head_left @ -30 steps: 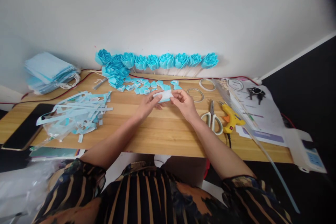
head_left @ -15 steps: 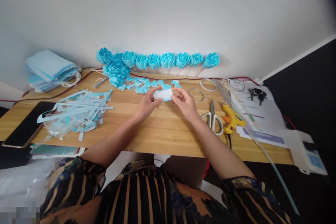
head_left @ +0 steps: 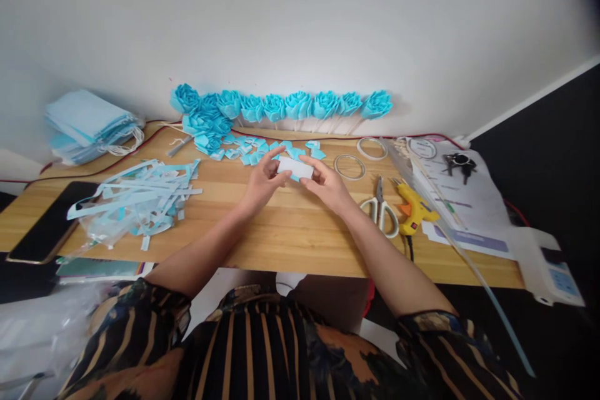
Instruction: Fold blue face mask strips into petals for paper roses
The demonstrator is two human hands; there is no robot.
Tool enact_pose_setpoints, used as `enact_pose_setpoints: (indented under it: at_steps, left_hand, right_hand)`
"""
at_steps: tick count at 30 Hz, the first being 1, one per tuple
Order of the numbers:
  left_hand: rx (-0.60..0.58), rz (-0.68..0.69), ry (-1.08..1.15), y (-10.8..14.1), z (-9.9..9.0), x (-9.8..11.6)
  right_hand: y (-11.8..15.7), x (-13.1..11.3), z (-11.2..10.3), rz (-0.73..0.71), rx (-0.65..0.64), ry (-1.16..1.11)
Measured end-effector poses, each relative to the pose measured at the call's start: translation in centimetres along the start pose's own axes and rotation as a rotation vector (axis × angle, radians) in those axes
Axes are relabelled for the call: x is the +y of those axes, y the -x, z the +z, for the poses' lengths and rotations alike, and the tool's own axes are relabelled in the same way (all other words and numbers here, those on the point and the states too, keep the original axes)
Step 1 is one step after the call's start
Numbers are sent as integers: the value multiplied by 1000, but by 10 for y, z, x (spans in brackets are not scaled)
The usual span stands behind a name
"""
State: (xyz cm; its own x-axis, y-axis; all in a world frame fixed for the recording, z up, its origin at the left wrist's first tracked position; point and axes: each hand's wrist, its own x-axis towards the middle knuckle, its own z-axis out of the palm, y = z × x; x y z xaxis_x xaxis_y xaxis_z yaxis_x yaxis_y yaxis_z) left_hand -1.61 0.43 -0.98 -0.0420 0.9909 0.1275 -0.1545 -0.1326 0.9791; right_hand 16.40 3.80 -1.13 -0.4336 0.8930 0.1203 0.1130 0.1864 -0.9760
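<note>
A small white-and-blue piece of mask fabric [head_left: 296, 167] is held up over the table between both hands. My left hand [head_left: 265, 181] pinches its left end between thumb and fingers. At the right end, my right hand [head_left: 325, 184] has thumb and fingers closed on it. Just beyond the hands lie several cut blue petals [head_left: 255, 149]. Along the wall stands a row of blue fabric roses [head_left: 299, 105] on thin stems, with more roses bunched [head_left: 209, 128] at its left end.
Left: a stack of face masks [head_left: 89, 115], a heap of fabric strips [head_left: 140, 197], a black phone [head_left: 49, 222]. Right: tape rolls [head_left: 349, 157], scissors [head_left: 379, 209], a yellow glue gun [head_left: 413, 209], keys [head_left: 462, 164] on papers, and a glue stick [head_left: 497, 309] overhanging the table's front edge.
The fabric piece has shifted slightly right and tilted, its right end now lower. The fingers of both hands have adjusted a little around it.
</note>
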Motion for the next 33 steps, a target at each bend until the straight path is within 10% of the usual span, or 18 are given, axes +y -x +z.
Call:
enact_pose_setpoints:
  at_steps: [8, 33]
  left_hand:
    - [-87, -260, 98, 1, 3, -13]
    - [9, -179, -58, 1, 0, -15]
  right_hand:
    - [0, -2, 1, -41, 41, -22]
    - [-1, 3, -1, -22, -1, 30]
